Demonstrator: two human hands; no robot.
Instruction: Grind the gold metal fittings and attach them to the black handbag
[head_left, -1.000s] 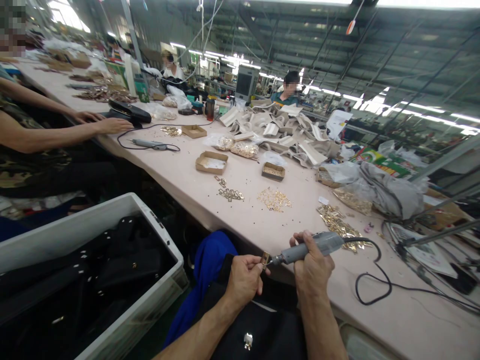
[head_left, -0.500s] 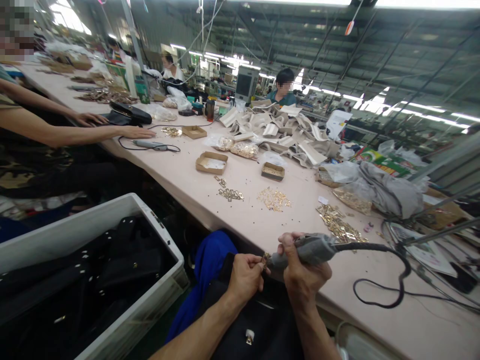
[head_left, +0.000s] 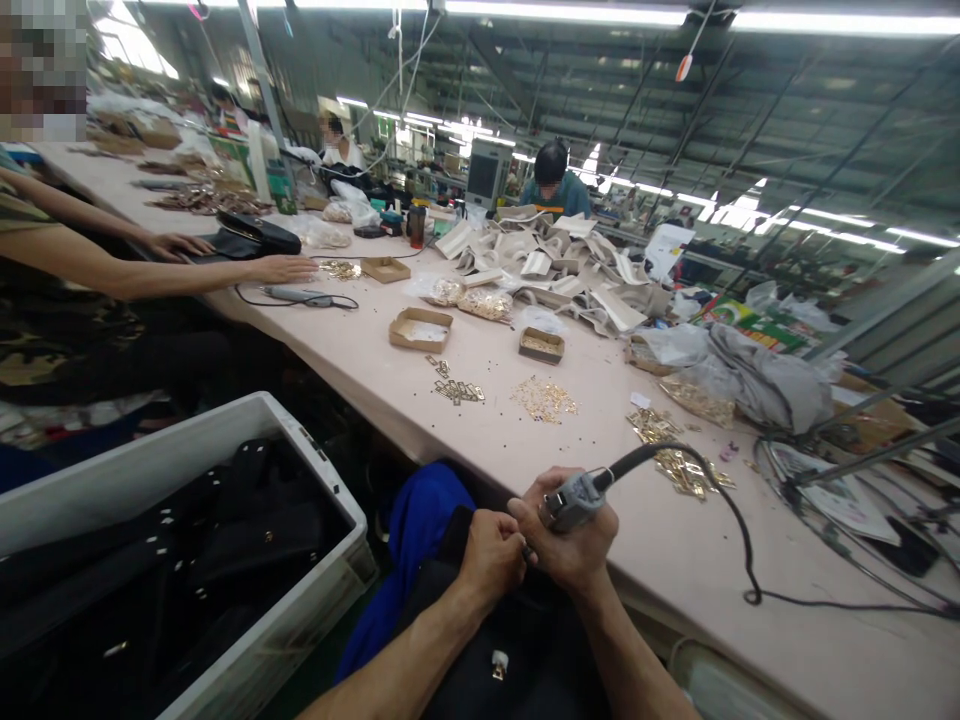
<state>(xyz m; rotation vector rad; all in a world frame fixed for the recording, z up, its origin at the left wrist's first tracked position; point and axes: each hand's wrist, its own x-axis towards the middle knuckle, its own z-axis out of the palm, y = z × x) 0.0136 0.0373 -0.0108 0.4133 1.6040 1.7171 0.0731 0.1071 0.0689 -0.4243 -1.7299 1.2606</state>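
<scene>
A grey corded electric screwdriver [head_left: 576, 503] is gripped in my right hand [head_left: 571, 552], its cable end upward and its tip hidden below. My left hand [head_left: 491, 558] is closed in a pinch right beside it. At those fingertips a small gold metal fitting showed a moment ago; the fingers now mostly hide it. Under both hands a black bag [head_left: 536, 650] lies on my lap, with a gold clasp [head_left: 499, 664] partly under white wrapping. Loose gold plates [head_left: 686, 465] lie on the table beyond my right hand.
Left of my lap stands a white crate [head_left: 349, 515] of black bags. The table [head_left: 390, 400] bears small gold parts [head_left: 546, 398], cardboard boxes [head_left: 420, 328] and a heap of pale pieces [head_left: 555, 260]. A co-worker's arms [head_left: 172, 270] reach in from the left. The screwdriver's black cable [head_left: 739, 520] crosses the right side.
The screwdriver has swung from lying nearly level to steeply upright, cable end up, and my right hand has moved left against my left hand. The cable loop has straightened. My left hand barely moves.
</scene>
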